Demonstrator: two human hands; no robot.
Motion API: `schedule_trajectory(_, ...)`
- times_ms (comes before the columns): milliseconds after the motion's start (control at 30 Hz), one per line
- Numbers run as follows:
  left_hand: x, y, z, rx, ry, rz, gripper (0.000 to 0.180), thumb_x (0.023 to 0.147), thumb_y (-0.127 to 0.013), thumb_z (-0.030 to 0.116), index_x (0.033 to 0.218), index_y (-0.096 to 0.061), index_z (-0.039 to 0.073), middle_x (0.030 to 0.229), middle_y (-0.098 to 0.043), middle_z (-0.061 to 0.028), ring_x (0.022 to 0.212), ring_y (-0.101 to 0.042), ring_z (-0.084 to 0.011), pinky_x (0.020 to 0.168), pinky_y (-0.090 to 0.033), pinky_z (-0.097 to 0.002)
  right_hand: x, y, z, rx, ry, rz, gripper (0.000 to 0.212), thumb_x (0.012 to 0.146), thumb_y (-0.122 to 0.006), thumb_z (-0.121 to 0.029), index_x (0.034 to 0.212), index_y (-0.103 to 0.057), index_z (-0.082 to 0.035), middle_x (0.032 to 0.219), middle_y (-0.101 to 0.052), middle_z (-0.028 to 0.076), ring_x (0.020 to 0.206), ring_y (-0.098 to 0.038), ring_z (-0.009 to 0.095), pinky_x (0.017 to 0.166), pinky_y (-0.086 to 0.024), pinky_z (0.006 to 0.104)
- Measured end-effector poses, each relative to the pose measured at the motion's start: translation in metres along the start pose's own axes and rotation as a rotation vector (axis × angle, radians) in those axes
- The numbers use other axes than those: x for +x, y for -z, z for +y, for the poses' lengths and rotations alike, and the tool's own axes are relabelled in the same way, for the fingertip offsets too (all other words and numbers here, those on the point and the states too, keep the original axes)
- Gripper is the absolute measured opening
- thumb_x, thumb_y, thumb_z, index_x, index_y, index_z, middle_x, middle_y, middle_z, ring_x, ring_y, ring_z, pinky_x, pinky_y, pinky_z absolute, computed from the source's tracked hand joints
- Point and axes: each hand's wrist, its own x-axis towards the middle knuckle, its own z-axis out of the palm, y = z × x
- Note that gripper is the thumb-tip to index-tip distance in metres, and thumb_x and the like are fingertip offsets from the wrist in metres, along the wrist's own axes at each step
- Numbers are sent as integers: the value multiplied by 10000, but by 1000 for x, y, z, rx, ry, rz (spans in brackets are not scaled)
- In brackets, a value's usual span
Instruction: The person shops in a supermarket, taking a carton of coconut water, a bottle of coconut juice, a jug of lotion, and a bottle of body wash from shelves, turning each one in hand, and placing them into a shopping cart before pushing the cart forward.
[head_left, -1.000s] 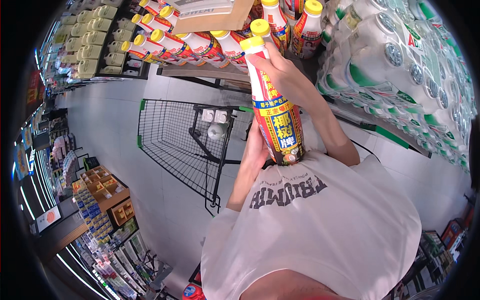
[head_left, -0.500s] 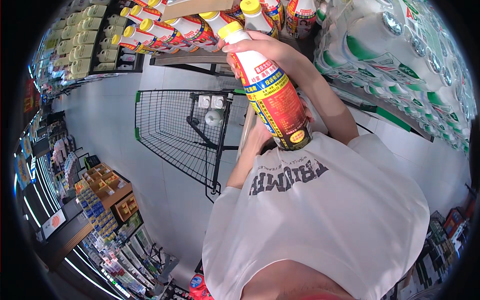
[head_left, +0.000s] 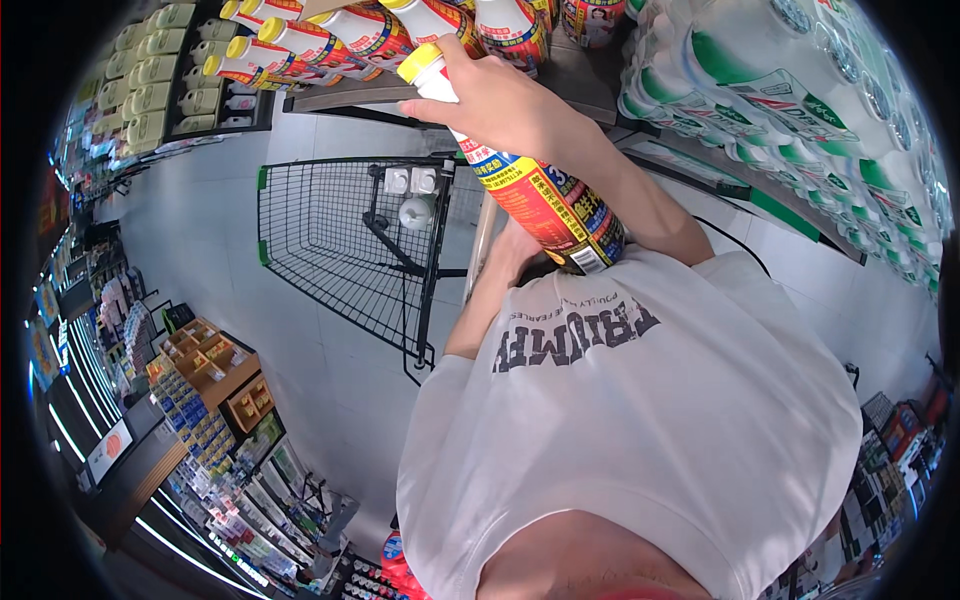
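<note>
A large white bottle (head_left: 548,208) with a yellow cap and a red, yellow and blue label is held tilted before my chest, its cap pointing away to the upper left. My right hand (head_left: 500,100) lies over the bottle's neck and upper part, its thumb out to the left and a finger up beside the cap. Behind the lower part of the bottle is my left hand (head_left: 517,245), closed against it, with its fingers hidden. Just beyond my right hand stand several similar bottles (head_left: 355,35) in a row on a display shelf (head_left: 350,95).
To the left of the bottle, a black wire shopping cart (head_left: 330,220) with white items (head_left: 415,212) in it stands on the pale floor. Wrapped packs of white and green bottles (head_left: 790,110) are stacked at the right. Pale green jugs (head_left: 150,95) fill a rack at the upper left.
The bottle has turned about its length, so another side of its label with a barcode shows. My right hand has shifted over its neck. The cart appears slightly higher in view.
</note>
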Motion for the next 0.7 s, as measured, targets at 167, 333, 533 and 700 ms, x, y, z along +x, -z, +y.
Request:
schedule_trajectory(167,-6,5,-1,-97,19,3,570,1043,-428,470,1293,-551,-28,1247,-630,-256,1150,-628,-450,1031,-487,-568,-4,-1,1,-15,16,16,667,957,-639,-467,1233,-412,96,810,-695,263,811,-730,391,738,-571,440)
schedule_trajectory(333,-13,8,0,-180,27,6,576,1045,-424,477,1310,-541,-21,1252,-627,-251,1148,-629,-449,1025,-491,-570,-8,-6,3,-4,69,84,689,953,-655,-467,1245,-403,104,757,-693,239,760,-732,377,706,-577,430)
schedule_trajectory(533,-22,8,2,-315,63,17,584,1047,-419,485,1329,-530,-14,1257,-624,-246,1147,-631,-447,1018,-496,-573,-10,-15,-3,-96,199,193,775,947,-665,-494,1292,-411,152,716,-682,215,717,-728,362,621,-574,405)
schedule_trajectory(700,-31,-31,-2,-295,105,-80,598,1052,-404,504,1363,-508,4,1258,-624,-238,1145,-635,-443,992,-516,-565,-21,-12,1,-268,437,287,717,947,-674,-466,1307,-464,118,727,-673,235,672,-717,353,514,-548,373)
